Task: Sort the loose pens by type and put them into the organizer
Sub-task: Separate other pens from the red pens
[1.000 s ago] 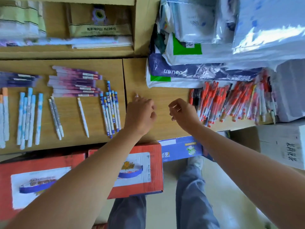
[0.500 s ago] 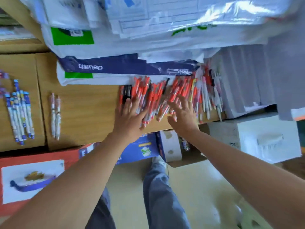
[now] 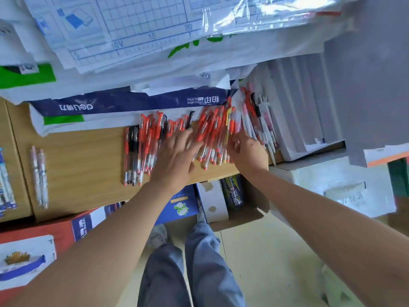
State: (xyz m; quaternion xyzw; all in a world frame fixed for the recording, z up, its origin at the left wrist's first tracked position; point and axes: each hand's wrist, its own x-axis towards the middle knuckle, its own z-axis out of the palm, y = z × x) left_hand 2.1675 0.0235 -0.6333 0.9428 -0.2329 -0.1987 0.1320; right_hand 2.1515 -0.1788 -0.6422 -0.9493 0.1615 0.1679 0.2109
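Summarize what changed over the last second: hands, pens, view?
Both hands left the bare desk and moved right onto the red pen pile. The left hand lies flat on it; the right hand is at its right side, fingers curled. Neither clearly grips a pen. The view swung right. The pale pen pair stayed put.

Red pens, few black; wood-tone desk

Left hand and right hand spread flat on red pens.
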